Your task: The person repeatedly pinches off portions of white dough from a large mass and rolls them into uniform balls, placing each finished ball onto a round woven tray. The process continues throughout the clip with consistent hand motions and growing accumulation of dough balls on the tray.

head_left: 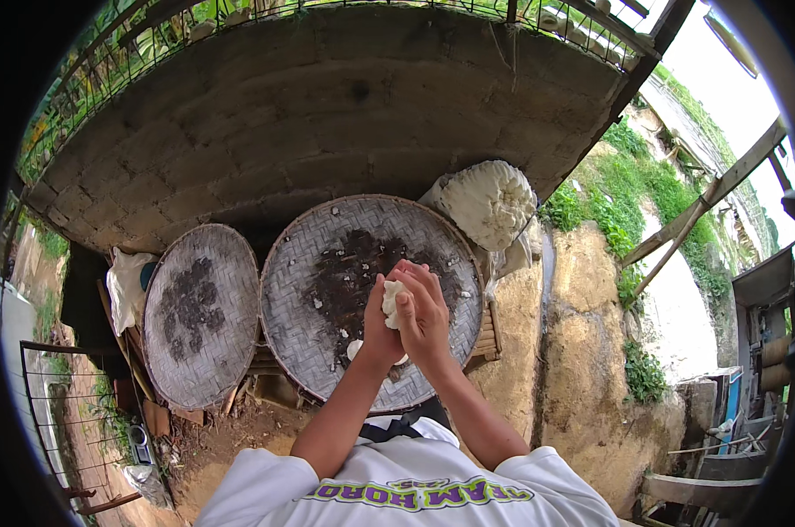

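Observation:
Between my palms is a lump of soft white dough-like stuff, part of it showing by the thumbs. My left hand cups it from the left, while my right hand wraps over it from the right. Both are above a large round woven bamboo tray with a dark wet patch and scattered white crumbs. A rounded white piece lies on the tray beside my left wrist; another white bit is partly hidden under my wrists.
A big white mass in a clear bag stands at the tray's far right. To the left leans a smaller woven tray with a dark stain. Behind them rises a grey block wall. A pale bag sits at far left.

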`<state>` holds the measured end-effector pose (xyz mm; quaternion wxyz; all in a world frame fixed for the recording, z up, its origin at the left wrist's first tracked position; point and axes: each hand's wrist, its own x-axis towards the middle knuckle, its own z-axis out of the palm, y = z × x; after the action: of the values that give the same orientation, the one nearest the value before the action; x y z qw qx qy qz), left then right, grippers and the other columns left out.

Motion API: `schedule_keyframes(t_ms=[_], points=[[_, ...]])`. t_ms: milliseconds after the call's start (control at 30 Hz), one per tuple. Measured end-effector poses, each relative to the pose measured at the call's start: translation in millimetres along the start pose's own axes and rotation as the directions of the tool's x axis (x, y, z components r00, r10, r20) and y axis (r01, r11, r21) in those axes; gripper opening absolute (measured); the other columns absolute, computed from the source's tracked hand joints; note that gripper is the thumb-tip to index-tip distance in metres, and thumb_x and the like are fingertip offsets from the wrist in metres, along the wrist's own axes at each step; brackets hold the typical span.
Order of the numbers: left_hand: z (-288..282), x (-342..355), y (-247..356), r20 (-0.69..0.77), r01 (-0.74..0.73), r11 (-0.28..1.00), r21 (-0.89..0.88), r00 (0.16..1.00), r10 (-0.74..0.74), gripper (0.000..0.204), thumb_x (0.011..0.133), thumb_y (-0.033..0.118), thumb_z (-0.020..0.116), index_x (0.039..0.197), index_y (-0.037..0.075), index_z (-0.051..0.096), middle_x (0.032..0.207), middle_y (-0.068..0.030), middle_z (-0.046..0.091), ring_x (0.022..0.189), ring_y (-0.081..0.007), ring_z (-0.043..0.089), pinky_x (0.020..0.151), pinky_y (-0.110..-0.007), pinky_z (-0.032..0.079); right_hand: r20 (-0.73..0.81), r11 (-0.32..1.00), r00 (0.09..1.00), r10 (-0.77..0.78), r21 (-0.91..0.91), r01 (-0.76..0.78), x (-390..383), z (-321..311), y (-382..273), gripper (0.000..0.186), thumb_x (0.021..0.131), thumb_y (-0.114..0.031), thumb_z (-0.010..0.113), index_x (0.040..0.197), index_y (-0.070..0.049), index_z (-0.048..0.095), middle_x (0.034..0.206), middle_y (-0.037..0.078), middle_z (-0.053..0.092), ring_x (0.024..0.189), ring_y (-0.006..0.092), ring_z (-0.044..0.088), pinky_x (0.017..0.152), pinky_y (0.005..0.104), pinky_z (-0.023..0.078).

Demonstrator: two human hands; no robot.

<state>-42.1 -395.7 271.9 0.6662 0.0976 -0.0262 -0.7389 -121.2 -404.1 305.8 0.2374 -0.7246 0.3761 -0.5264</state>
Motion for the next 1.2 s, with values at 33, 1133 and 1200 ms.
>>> schedule_keyframes(t_ms=[33,1133,1200], points=[[0.8,-1.0,1.0,0.003,0.03,0.999,0.023,1.0,-0.03,0.054,0.109,0.056,0.038,0.145,0.017,0.049,0.149,-0.013,0.053,0.144,-0.0338,0.045,0.119,-0.05,0.039,0.012,0.999,1.0,0.013,-0.037,-0.013,-2.7,-0.7,-6.0,0.034,0.098,-0.027,0.07,0.123,-0.003,0.068,0.122,0.015,0.068,0.109,0.0333,0.067,0.094,0.0424,0.052],[1.1,-53.0,27.4,-0.122,-0.019,0.972,0.232,0.991,0.048,0.056,0.105,0.054,0.041,0.134,0.008,0.053,0.131,-0.0132,0.062,0.126,-0.027,0.06,0.107,-0.047,0.049,0.086,0.724,0.895,0.437,0.557,-0.407,-48.9,5.6,-17.2,0.04,0.107,-0.029,0.056,0.129,0.003,0.066,0.127,0.011,0.067,0.118,0.0175,0.062,0.104,0.034,0.048],[0.0,-52.5,39.3,-0.034,0.213,0.971,0.111,0.977,-0.21,0.056,0.105,0.054,0.041,0.134,0.008,0.053,0.13,-0.0134,0.063,0.124,-0.028,0.062,0.105,-0.047,0.052,-0.063,0.922,0.989,0.136,0.374,-0.103,-48.7,2.1,-15.7,0.038,0.106,-0.026,0.057,0.129,0.003,0.066,0.126,0.011,0.067,0.118,0.0165,0.061,0.104,0.0333,0.047]])
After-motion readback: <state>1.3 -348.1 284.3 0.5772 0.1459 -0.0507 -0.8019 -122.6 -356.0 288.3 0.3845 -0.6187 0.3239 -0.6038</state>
